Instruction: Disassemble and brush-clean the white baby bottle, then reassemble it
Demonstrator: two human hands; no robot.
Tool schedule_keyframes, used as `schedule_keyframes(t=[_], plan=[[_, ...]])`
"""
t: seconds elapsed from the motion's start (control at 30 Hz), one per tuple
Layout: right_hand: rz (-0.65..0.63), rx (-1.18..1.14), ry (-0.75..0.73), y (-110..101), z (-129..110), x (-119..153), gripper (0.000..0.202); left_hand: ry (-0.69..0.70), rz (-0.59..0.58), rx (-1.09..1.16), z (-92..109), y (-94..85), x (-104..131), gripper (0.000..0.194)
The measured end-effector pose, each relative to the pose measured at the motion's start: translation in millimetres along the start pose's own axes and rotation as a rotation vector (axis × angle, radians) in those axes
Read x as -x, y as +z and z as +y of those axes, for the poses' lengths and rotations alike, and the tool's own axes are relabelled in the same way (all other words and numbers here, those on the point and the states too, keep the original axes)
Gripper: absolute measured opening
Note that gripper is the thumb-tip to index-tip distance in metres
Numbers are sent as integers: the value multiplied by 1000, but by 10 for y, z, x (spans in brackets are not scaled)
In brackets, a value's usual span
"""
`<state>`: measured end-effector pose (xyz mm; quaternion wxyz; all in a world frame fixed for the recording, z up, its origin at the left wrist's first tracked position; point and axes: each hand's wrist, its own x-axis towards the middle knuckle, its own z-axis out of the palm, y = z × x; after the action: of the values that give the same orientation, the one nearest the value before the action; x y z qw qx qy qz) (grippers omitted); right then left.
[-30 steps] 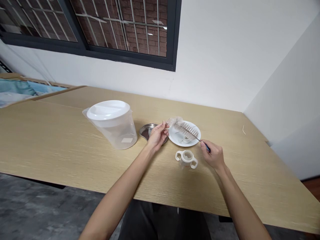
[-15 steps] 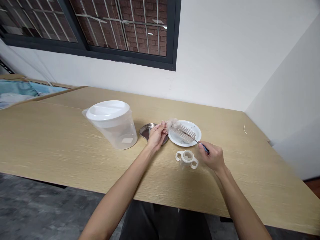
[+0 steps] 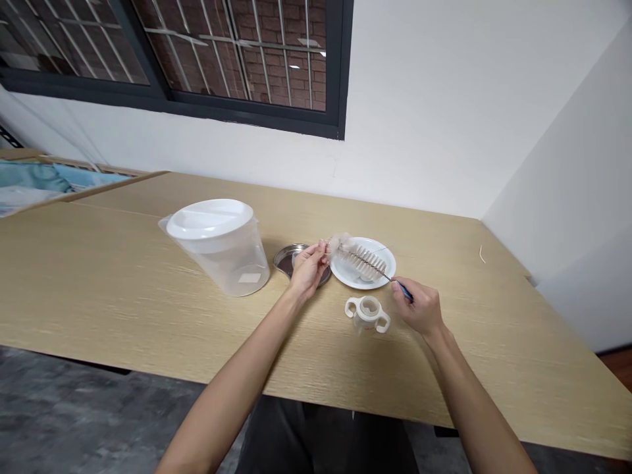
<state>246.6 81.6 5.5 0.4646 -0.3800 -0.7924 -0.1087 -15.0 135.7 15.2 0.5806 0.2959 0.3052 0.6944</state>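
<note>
My right hand (image 3: 417, 306) is closed round the blue handle of a bottle brush (image 3: 365, 262), which slants up to the left over a white plate (image 3: 388, 276). At the brush's pale, tufted far end, the fingers of my left hand (image 3: 310, 268) are pinched together on its tip. Beneath that hand is a metal kidney dish (image 3: 284, 257), partly covered, with a small clear thing in it. A clear baby bottle (image 3: 367, 319) with two cream side handles stands upright on the table, just left of my right hand, its mouth uncovered.
A clear plastic pitcher (image 3: 232, 263) with a white lid stands left of the kidney dish. The wooden table (image 3: 123, 296) reaches back to a white wall under a barred window (image 3: 237, 52). A small pale strip (image 3: 482, 254) lies at the right. Blue bedding (image 3: 54, 178) shows at far left.
The view has shifted slightly, so the things appear a little further left. Both hands keep the same hold on the bottle brush, which has hardly moved.
</note>
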Motion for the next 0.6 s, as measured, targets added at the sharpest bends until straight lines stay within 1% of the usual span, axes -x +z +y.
schedule_keyframes(t=[0.3, 0.6], plan=[[-12, 6, 29, 9, 10, 12, 23, 3, -5, -23, -7, -8, -8, 36], [5, -1, 12, 6, 0, 1, 22, 8, -13, -31, -7, -11, -4, 40]])
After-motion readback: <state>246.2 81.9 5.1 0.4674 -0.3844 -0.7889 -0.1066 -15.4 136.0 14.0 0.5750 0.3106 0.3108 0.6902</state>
